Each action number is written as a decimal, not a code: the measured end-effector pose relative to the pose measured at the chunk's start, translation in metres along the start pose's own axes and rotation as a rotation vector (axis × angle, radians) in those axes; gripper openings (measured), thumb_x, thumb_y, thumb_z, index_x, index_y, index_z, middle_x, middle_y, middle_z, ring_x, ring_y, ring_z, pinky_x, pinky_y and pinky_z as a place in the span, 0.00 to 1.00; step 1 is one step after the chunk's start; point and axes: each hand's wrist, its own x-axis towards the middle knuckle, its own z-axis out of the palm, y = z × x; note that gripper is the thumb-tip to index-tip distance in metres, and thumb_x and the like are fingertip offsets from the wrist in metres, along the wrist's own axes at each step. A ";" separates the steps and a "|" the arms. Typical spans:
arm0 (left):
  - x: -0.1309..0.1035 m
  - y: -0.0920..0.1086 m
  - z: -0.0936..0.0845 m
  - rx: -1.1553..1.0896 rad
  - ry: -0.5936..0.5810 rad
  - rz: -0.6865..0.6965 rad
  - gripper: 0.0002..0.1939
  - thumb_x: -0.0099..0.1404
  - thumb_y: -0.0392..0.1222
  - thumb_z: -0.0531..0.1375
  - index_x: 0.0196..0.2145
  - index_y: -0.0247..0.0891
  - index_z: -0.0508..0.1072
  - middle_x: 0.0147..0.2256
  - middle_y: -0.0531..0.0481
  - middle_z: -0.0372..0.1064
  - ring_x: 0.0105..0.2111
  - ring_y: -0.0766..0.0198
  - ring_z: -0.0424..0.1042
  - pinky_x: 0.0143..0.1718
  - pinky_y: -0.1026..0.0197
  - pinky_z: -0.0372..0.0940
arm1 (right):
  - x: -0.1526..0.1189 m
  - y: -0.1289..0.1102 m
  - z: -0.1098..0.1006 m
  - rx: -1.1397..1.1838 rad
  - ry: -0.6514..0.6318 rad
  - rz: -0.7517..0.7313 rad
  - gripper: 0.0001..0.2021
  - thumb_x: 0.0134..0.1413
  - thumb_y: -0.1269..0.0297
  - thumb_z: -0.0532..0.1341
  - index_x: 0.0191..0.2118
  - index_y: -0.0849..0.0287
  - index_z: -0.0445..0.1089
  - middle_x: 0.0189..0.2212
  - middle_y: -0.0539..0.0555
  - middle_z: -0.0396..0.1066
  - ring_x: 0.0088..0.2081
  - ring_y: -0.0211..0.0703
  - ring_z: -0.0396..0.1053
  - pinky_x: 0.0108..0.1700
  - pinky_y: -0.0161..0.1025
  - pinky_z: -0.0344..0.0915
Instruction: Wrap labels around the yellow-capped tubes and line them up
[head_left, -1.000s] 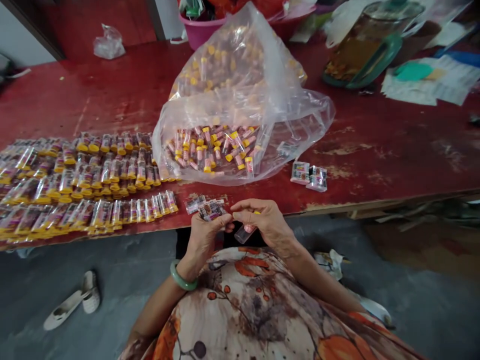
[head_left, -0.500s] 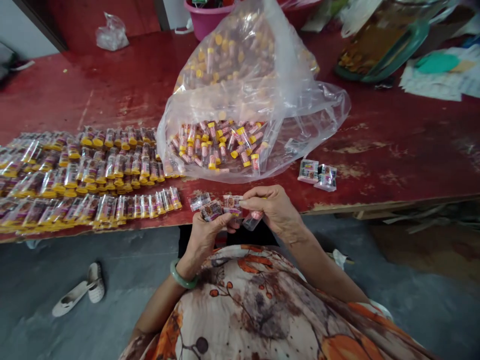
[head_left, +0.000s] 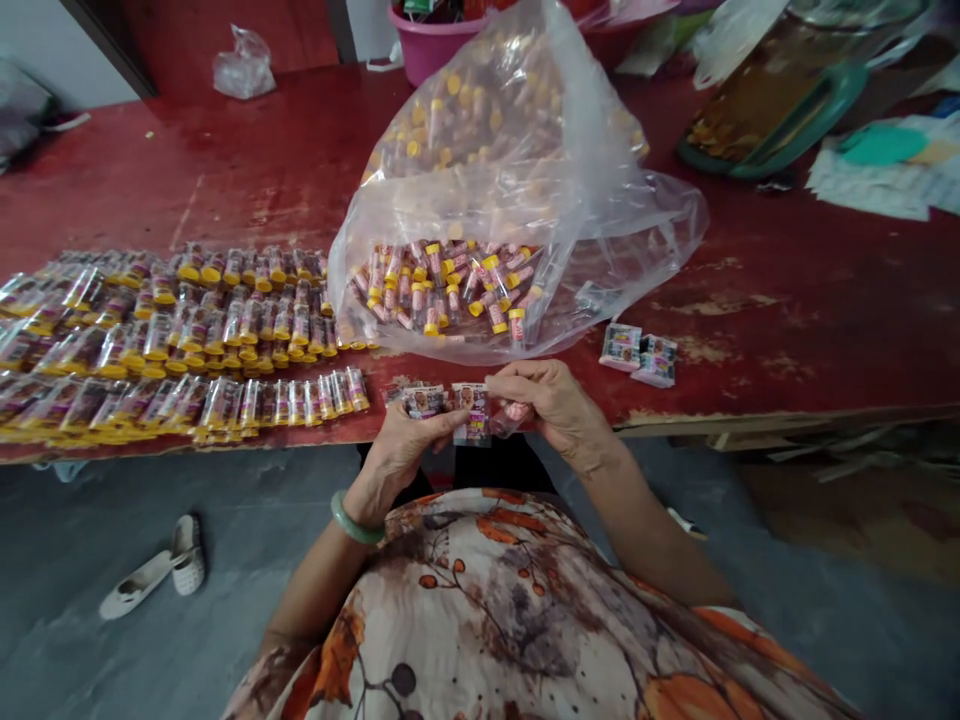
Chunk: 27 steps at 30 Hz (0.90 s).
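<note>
My left hand (head_left: 409, 440), with a green bangle at the wrist, is closed on small printed packets (head_left: 424, 401) at the table's front edge. Between my two hands is another printed packet (head_left: 472, 408), upright, its top corner at my right fingertips. My right hand (head_left: 559, 405) is pinched on this packet and also holds a small clear tube (head_left: 514, 415) with pink inside, partly hidden by the fingers. Just beyond my hands, a large clear bag (head_left: 630, 240) lies open with many yellow-capped tubes (head_left: 450, 285) in its mouth.
Rows of wrapped yellow-ended tubes (head_left: 225, 330) cover the left of the red table (head_left: 750, 330). Two packet bundles (head_left: 637, 355) lie right of the bag. Farther back stand a pink basin (head_left: 435, 45) and a jug with a green handle (head_left: 772, 100). White shoes (head_left: 157, 570) lie on the floor.
The packet between my hands now stands straighter and shows more of its printed face. My left hand has turned slightly, and the view has shifted a little.
</note>
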 end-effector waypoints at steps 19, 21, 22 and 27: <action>-0.020 -0.007 0.008 -0.406 0.201 -0.130 0.18 0.46 0.44 0.74 0.25 0.32 0.71 0.21 0.56 0.65 0.18 0.76 0.61 0.19 0.71 0.58 | -0.064 0.038 0.007 -0.771 0.177 -1.081 0.12 0.57 0.70 0.61 0.47 0.56 0.70 0.38 0.56 0.72 0.38 0.43 0.72 0.40 0.41 0.71; -0.024 -0.007 0.009 -0.427 0.191 -0.159 0.18 0.46 0.44 0.74 0.26 0.32 0.71 0.22 0.56 0.65 0.18 0.76 0.61 0.19 0.71 0.59 | -0.063 0.045 0.008 -0.873 0.255 -1.194 0.15 0.57 0.71 0.61 0.50 0.55 0.69 0.38 0.57 0.73 0.38 0.44 0.73 0.40 0.41 0.72; -0.026 -0.007 0.009 -0.429 0.184 -0.166 0.18 0.47 0.44 0.74 0.26 0.33 0.71 0.21 0.56 0.65 0.18 0.76 0.61 0.19 0.71 0.59 | -0.062 0.048 0.009 -0.927 0.287 -1.255 0.17 0.56 0.71 0.62 0.51 0.55 0.68 0.38 0.57 0.73 0.38 0.44 0.73 0.39 0.41 0.72; -0.034 -0.010 0.009 -0.371 0.178 -0.088 0.18 0.46 0.44 0.74 0.25 0.32 0.70 0.21 0.56 0.65 0.18 0.75 0.62 0.20 0.70 0.60 | -0.063 0.059 0.010 -1.089 0.347 -1.388 0.23 0.54 0.71 0.65 0.55 0.57 0.64 0.38 0.58 0.76 0.38 0.45 0.75 0.40 0.39 0.73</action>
